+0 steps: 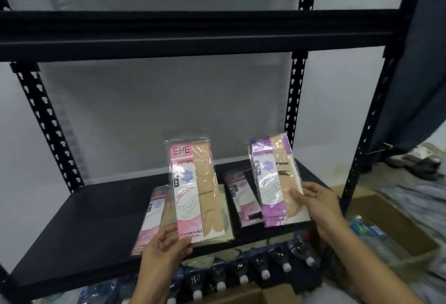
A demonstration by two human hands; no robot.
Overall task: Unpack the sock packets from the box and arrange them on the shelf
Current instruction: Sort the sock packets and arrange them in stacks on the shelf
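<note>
My left hand (166, 247) grips the lower end of a pink sock packet (193, 183) and holds it upright over the black shelf board (96, 212). My right hand (316, 203) grips a purple sock packet (272, 178) by its lower right edge, also upright above the board. Under the pink packet lie two more packets flat on the board, a pink one (150, 219) and one mostly hidden. Another pink packet (241, 197) lies flat behind the purple one. An open cardboard box (391, 224) stands at the right of the shelf.
The black metal shelf has perforated uprights (45, 125) and an upper board (193, 33). Bottles with white caps (243, 277) stand packed below the shelf board. A second cardboard box edge (241, 296) shows at the bottom. Shoes (417, 161) lie on the floor at right.
</note>
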